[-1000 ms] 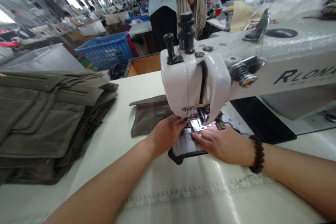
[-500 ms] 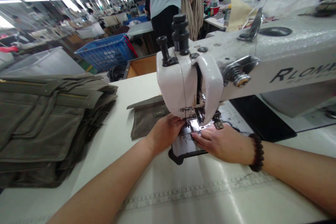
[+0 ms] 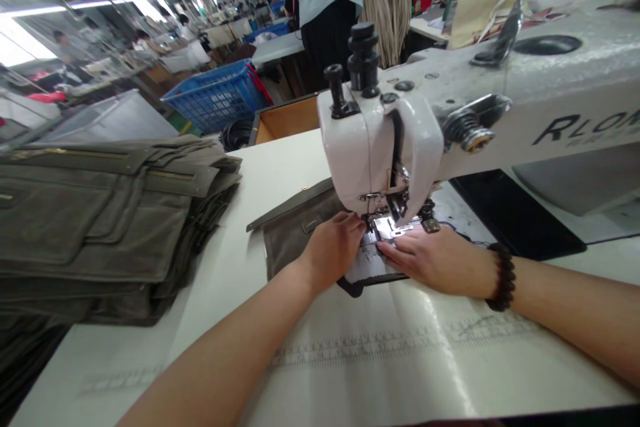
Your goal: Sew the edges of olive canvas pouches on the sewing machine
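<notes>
At the white sewing machine [image 3: 380, 147], the left hand [image 3: 333, 250] and right hand [image 3: 430, 260] press flat on a black-edged cloth [image 3: 371, 265], fingers together.

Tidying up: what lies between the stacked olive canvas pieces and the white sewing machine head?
The head view shows a flat olive canvas panel on the white table.

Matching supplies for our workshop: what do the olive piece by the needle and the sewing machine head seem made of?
The olive piece looks like matte suede-like fabric or brushed canvas: dull, soft surface, limp edge; the weave is too small to tell. The sewing machine head looks like white-enamelled metal: glossy highlights on hard, rounded casing.
</notes>
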### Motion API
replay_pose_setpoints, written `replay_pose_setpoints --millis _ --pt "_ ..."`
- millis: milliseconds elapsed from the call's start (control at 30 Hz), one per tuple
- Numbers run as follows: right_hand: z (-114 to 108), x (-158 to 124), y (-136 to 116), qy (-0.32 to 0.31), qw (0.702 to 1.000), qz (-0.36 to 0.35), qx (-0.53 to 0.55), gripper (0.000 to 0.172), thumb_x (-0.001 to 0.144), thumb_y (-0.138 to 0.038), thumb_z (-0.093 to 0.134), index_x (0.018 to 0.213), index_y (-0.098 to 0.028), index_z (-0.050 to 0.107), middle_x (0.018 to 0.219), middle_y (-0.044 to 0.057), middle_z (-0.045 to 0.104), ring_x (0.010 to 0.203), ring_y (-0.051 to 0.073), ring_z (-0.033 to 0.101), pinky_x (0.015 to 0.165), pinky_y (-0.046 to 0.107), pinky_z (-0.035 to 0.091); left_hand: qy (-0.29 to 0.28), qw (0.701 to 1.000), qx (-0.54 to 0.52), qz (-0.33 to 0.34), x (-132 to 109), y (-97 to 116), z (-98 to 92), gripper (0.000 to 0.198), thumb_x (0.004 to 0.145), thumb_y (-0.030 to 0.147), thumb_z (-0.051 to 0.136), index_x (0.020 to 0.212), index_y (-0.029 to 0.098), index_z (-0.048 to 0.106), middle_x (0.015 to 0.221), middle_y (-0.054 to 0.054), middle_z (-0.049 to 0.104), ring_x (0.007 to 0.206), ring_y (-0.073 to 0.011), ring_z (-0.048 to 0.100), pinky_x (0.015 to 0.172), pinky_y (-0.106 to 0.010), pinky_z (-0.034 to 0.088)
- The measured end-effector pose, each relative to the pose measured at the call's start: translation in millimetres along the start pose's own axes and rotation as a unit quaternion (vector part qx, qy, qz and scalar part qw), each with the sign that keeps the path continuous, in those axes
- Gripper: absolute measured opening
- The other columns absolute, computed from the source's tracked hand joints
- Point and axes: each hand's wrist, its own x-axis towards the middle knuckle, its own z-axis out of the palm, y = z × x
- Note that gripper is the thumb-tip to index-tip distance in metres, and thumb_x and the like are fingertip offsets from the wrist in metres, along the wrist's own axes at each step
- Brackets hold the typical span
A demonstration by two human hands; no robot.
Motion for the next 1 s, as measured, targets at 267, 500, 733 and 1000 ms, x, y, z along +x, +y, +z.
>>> replay_pose_setpoints --millis 267,500,733,1000 --pt "-5 2 -1 -0.012 1.0 0.003 0.013 0.023 0.088 -0.024 0.04 0.099 -0.014 0.058 0.064 0.001 0.057 0.053 0.011 0.048 0.044 0.029 0.007 0.019 1.0 0.005 -0.005 1 -1 3.0 0.013 0.08 0.01 0.047 0.085 0.012 0.06 0.082 -0.006 0.062 0.078 -0.0176 0.055 0.068 -0.026 0.047" --pt "-3 1 1 -0.011 0.998 0.019 0.055 0.023 0.087 -0.027 0.041 0.097 -0.014 0.057 0.063 0.0 0.056 0.049 0.01 0.044 0.045 0.029 0.007 -0.036 0.999 0.002 0.002 3 12 -22.4 0.013 0.081 0.019 0.05 0.084 0.012 0.061 0.089 -0.007 0.063 0.088 -0.0208 0.056 0.08 -0.032 0.046" --pt "-8 -4 7 -0.05 0.993 0.007 0.104 0.024 0.087 -0.027 0.038 0.092 -0.014 0.057 0.063 0.001 0.056 0.05 0.011 0.044 0.046 0.03 0.01 -0.105 0.985 -0.117 -0.071 -18 33 -37.0 0.031 0.081 0.017 0.051 0.11 0.008 0.051 0.107 -0.011 0.056 0.098 -0.0196 0.053 0.087 -0.031 0.044" --pt "-11 -7 6 -0.081 0.98 0.006 0.18 0.027 0.084 -0.026 0.042 0.109 -0.021 0.049 0.071 0.0 0.058 0.056 0.011 0.048 0.047 0.028 0.014 -0.043 0.979 -0.168 -0.107 -36 33 -21.0 0.043 0.079 0.023 0.048 0.12 0.011 0.041 0.119 -0.011 0.045 0.111 -0.0226 0.04 0.097 -0.039 0.035"
